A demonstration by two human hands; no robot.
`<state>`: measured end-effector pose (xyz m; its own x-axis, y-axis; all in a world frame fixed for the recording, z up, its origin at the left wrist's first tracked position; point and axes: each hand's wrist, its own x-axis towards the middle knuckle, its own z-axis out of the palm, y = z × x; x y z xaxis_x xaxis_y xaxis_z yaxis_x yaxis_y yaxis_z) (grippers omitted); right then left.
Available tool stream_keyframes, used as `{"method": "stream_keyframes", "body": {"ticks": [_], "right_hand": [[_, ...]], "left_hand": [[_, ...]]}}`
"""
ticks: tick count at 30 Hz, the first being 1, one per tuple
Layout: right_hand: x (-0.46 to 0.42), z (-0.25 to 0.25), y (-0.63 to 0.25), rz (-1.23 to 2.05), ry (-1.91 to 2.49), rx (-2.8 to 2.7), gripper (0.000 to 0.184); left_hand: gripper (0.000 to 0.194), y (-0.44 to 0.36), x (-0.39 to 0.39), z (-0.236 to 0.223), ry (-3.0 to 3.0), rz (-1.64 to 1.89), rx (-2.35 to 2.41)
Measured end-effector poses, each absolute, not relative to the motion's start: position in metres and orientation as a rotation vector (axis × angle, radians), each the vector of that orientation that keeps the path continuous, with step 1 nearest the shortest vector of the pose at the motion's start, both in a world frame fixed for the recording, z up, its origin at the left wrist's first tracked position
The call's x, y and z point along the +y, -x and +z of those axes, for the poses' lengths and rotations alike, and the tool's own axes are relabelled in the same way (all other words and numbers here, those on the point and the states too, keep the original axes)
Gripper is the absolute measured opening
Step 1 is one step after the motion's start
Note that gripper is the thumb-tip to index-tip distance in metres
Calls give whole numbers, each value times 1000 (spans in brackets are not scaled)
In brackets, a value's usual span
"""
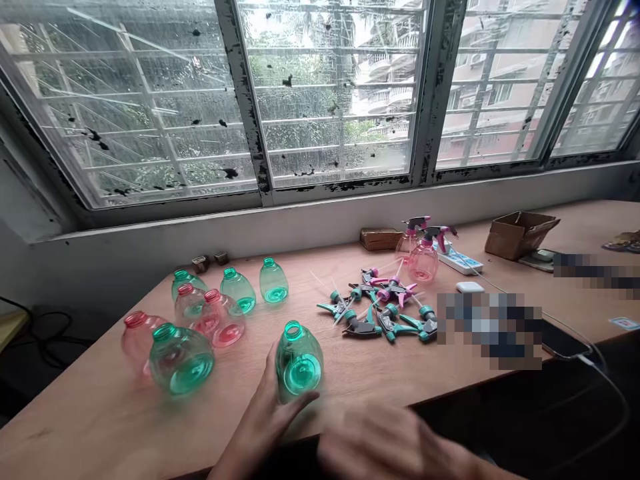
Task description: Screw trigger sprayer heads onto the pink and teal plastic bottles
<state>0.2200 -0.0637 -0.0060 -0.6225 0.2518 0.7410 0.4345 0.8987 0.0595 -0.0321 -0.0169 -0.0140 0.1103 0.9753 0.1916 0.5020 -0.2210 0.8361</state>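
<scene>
My left hand is wrapped around the lower left side of a clear green spray bottle that has no spray head on it. The bottle stands near the table's front edge, its open neck facing up. To the right of it, my right hand is smeared by motion over the front edge, and its fingers cannot be made out. Several loose spray heads, some green and grey, others pink and grey, lie in a pile with their thin tubes sticking out, beyond my right hand.
Several open green bottles and red bottles stand at the left. Behind the pile are two pink bottles with spray heads fitted. Farther right lie a power strip, a cardboard box, a white case and a phone with its cable.
</scene>
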Motion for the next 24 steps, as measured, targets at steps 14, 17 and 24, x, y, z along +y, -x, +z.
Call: {"method": "stream_keyframes", "body": {"ticks": [14, 17, 24], "right_hand": [[40, -37, -258, -108, 1204, -2235, 51], [37, -34, -257, -73, 1153, -2242, 40], [28, -41, -262, 78, 1189, -1788, 37]], "left_hand": [[72, 22, -27, -1, -1335, 1263, 1322], [66, 19, -27, 1, -1310, 1303, 1312], [73, 14, -23, 1, -1122, 1474, 1234]]}}
